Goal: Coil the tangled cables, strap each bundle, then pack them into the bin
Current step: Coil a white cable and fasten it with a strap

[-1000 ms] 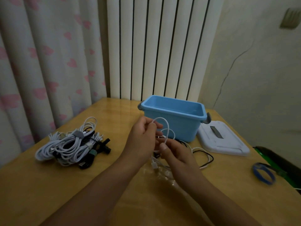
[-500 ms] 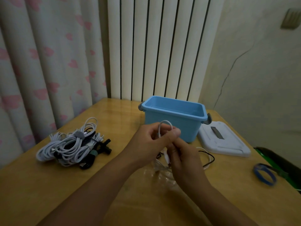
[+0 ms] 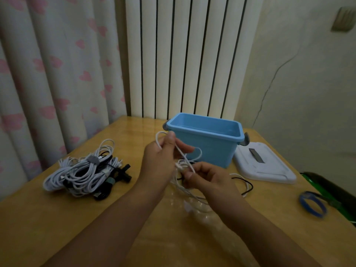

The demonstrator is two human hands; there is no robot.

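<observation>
Wooden table (image 3: 57, 218) before a heart-print curtain. At frame centre, the left hand (image 3: 161, 164) pinches a loop of thin white cable (image 3: 189, 162); the right hand (image 3: 210, 180), just below it, pinches the same strand. It looks light, limp and springy, best held at the loops. Behind, the blue bin (image 3: 204, 151) appears empty. A tangled cable pile (image 3: 86, 172) lies at left.

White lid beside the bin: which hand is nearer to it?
Right. The right hand pinches the white cable just left of the white lid, in front of the blue bin. The left hand grips the cable farther left.
</observation>
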